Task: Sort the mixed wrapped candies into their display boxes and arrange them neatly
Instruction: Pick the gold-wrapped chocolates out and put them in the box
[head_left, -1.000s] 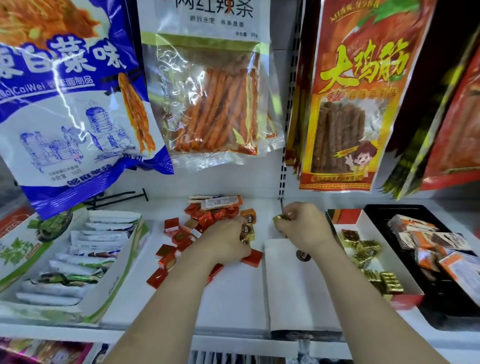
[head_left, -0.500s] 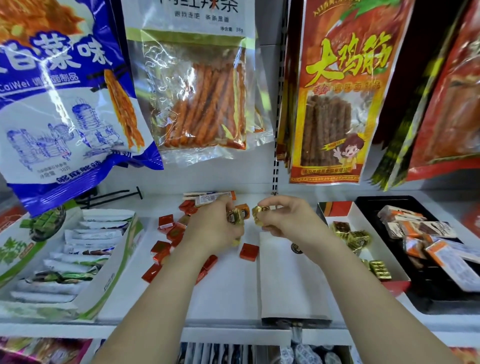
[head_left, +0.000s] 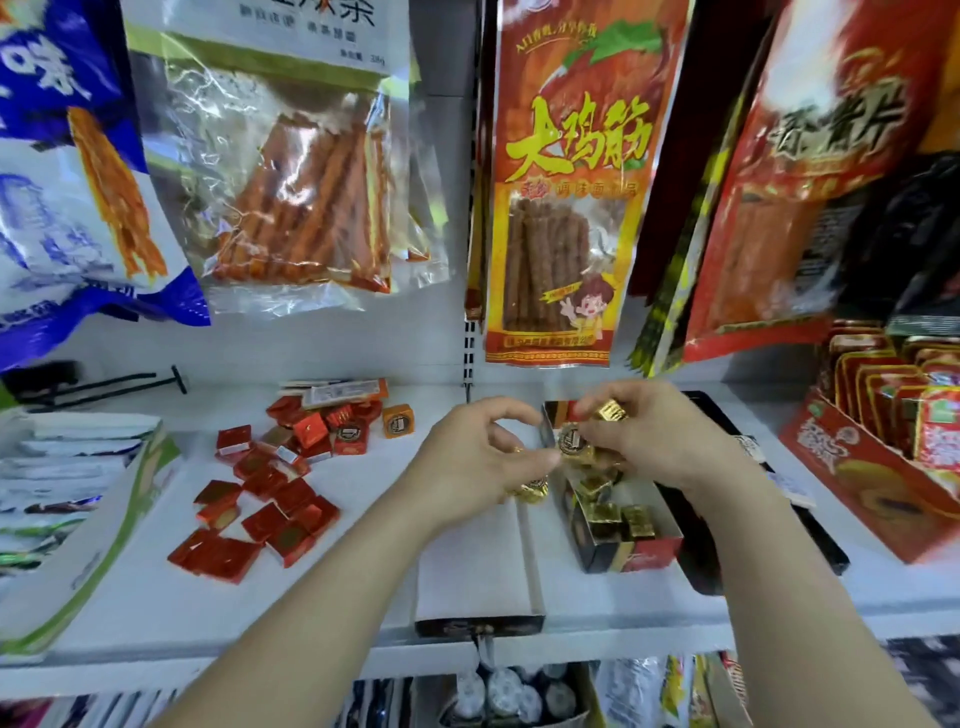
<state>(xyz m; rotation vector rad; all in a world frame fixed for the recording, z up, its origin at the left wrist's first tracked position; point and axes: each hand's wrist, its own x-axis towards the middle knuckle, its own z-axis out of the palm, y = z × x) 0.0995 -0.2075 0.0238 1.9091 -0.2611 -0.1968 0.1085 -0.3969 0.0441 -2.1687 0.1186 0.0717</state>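
Candy (head_left: 571, 441) pinched between fingers (head_left: 543, 457) of left hand (head_left: 467, 467) and right hand (head_left: 670, 447).

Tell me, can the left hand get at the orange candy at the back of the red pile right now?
Probably yes. The orange candy lies just left of the left hand with bare shelf between, but that hand grips a gold candy it should drop first.

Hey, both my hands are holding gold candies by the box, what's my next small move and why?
Probably drop the gold candies into the box: the left hand and right hand hold them at its open top, and it already holds matching gold ones.
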